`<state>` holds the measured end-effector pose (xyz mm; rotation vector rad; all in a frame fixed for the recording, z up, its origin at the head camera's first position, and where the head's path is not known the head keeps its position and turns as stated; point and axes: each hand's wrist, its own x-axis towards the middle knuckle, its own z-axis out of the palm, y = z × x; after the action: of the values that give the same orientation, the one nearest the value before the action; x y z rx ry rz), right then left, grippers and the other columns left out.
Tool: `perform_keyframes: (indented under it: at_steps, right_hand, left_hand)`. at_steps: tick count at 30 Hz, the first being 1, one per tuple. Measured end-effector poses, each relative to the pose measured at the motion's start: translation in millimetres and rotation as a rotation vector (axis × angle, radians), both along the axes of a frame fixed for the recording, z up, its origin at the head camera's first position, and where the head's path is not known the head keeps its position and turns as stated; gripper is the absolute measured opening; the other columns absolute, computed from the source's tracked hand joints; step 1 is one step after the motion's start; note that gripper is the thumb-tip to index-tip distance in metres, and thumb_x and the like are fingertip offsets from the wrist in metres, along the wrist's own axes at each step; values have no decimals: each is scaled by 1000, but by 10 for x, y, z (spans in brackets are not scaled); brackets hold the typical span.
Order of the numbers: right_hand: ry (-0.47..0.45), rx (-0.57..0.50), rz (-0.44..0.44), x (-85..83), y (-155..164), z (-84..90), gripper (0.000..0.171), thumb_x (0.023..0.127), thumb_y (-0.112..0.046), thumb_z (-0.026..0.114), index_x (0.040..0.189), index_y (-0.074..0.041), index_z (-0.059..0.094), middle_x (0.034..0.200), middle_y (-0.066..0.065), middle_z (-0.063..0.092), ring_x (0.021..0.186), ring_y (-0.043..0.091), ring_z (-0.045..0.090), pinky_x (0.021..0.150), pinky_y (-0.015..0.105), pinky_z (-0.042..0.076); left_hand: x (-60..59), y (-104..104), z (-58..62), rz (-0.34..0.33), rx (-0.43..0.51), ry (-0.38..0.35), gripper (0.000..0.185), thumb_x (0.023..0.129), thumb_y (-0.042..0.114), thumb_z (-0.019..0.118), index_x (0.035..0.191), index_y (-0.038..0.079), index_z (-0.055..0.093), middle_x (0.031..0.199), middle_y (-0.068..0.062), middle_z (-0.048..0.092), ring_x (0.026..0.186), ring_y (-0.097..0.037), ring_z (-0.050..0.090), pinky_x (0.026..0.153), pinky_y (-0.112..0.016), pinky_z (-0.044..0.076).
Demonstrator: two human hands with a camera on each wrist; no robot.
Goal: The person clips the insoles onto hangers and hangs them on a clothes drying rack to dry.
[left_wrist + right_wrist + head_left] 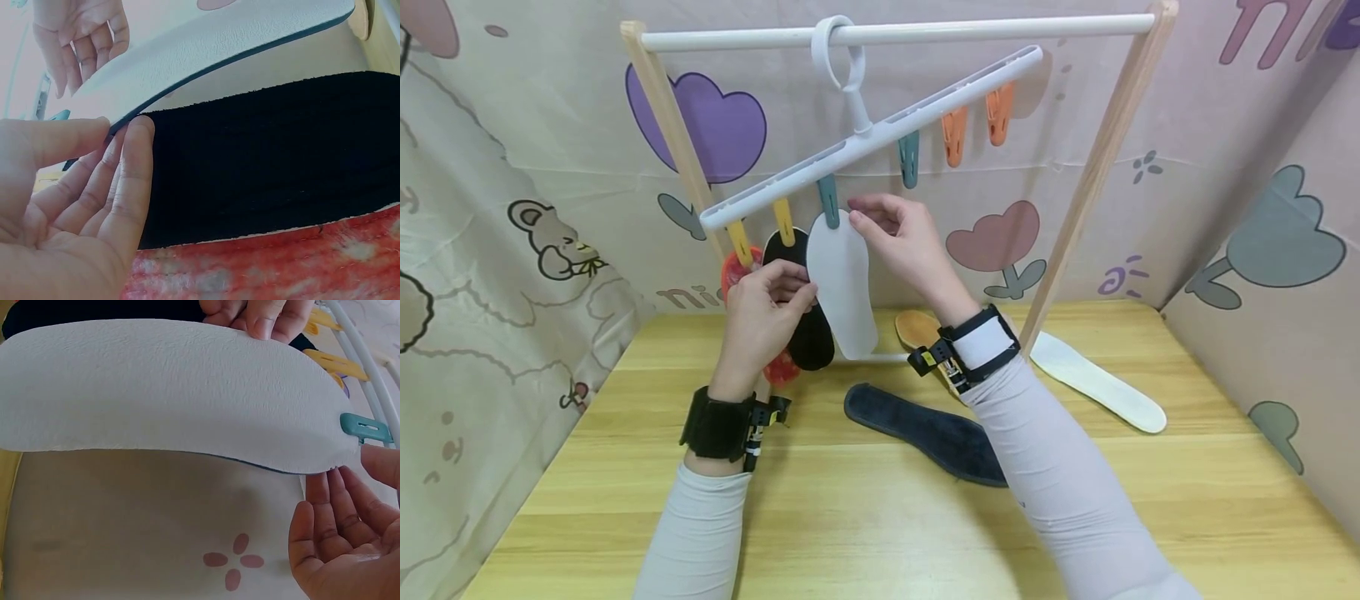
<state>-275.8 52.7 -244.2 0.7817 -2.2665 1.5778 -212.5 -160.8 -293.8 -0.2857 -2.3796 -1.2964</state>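
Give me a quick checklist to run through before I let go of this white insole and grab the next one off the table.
1. Teal clip bites the white insole at its top edge: ok.
2. Left hand steadies the insole's edge, fingers touching it: ok.
3. Right hand off the clip, fingers relaxed beside it: ok.
4. Hanger level on the white rail: not ok, it tilts down to the left.
5. Free clips left: ok, one teal and two orange hang bare.
6. Next insole within reach: ok, the dark insole lies on the table.
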Motion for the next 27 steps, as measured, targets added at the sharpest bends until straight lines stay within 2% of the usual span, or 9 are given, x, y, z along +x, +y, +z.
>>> perform_keyframes:
  at_steps: [10,19,27]
  right_hand:
    - [-18,21,-22,8,113,-125,34,107,-19,67,135,0,71,128,19,76,107,30,73,89,25,56]
    - [7,38,-40,-8,203,-222,32,106,-19,69,130,1,74,124,18,78,101,27,74,83,21,54]
    - [-33,87,-65,35,312,-286,32,106,-23,68,130,-3,75,118,16,79,98,24,71,80,26,52]
  left_hand:
    - [-7,9,-13,7,0,-9,15,99,10,77,111,0,74,102,-17,78,88,-28,77,74,-8,55]
    - [-4,12,-22,22,-10,-7,14,99,11,77,107,0,72,99,-18,77,84,-28,75,73,-9,55]
    - [0,23,-30,14,-31,-14,13,100,14,77,104,2,72,93,-16,76,79,-25,73,71,-12,55]
